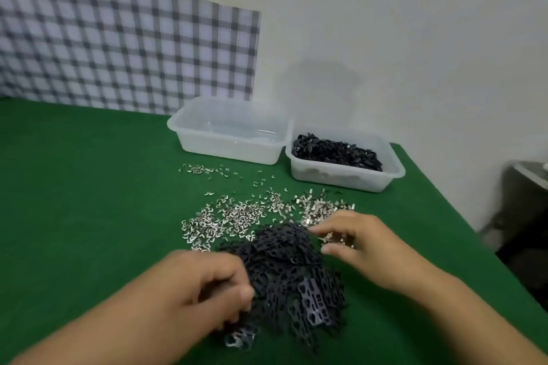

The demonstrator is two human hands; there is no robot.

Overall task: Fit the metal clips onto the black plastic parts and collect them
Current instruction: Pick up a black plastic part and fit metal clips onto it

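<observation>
The left hand (204, 284) is curling its fingers into the near-left edge of the heap of black plastic parts (284, 264), though I cannot tell whether it is gripping one. The right hand (364, 243) is hovering with thumb and fingers loosely parted over the metal clips (237, 216) lying just beyond the heap. Both piles are lying tangled on the green table (74, 187), so a pinch is risking lifting several clips together, or dragging extra parts off, well short of the far-right tub (396, 170).
</observation>
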